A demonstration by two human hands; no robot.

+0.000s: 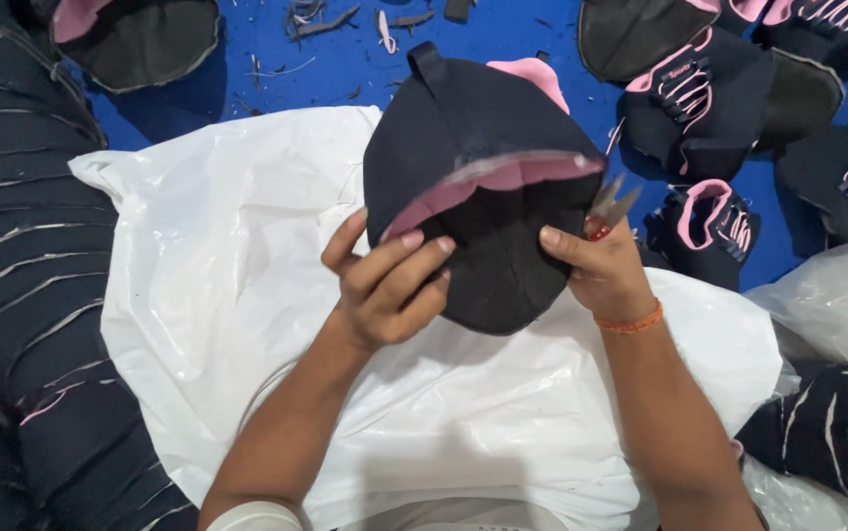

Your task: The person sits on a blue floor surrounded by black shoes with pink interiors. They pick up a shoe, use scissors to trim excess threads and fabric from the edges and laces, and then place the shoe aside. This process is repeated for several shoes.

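— Both hands are gripping the dark shoe upper (488, 167) with pink lining. The left hand (384, 285) is pinching its lower edge, thumb on top and fingers (414, 258) pressing on the dark fabric.

— And the right hand (606, 270)?

— Its grip is closing around small thread snips (613, 206), and its thumb is touching the right edge of the upper. The metal blades are pointing up, just beside the pink rim.

— Where is the upper lying?

— It is being held above a white plastic sheet (237, 285), which is covering the person's lap. Behind it a blue floor (345, 59) is showing, with thread scraps (321, 20) on it. More dark and pink uppers (699, 98) are lying at the right, and stacked dark pieces (21, 246) are standing at the left.
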